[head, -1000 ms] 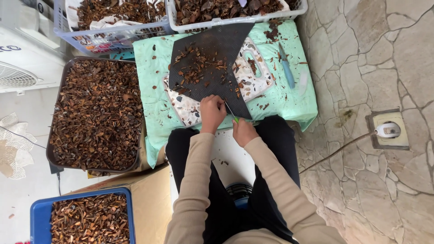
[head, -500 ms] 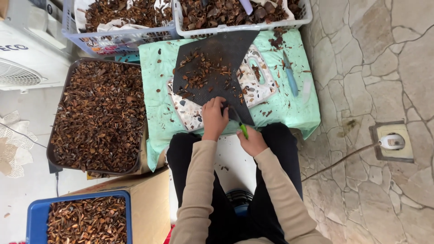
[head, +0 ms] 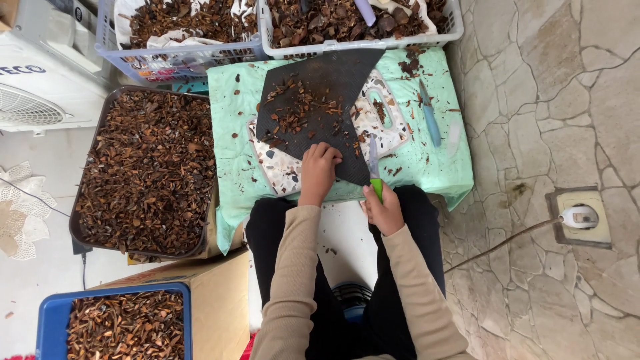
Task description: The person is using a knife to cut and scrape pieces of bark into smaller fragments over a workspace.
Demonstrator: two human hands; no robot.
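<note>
Now we press our left hand [head: 319,170], fingers curled, on the dark mat [head: 320,100] while our right hand [head: 383,210] grips the green-handled knife [head: 375,173], blade on the mat's edge. Chopped brown bits [head: 297,110] cover the mat; 2 baskets [head: 360,30] of pieces look uncut.

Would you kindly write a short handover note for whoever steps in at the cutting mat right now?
Left hand: pressed on the near edge of the dark mat, fingers curled; what it pins is hidden.
Right hand: grips a green-handled knife, blade pointing away over the mat.
Done: brown chopped bits lie scattered on the mat; the tray on the left is full of similar pieces.
Left: two baskets beyond the mat hold more brown material. A second, blue knife lies on the green cloth.
</note>
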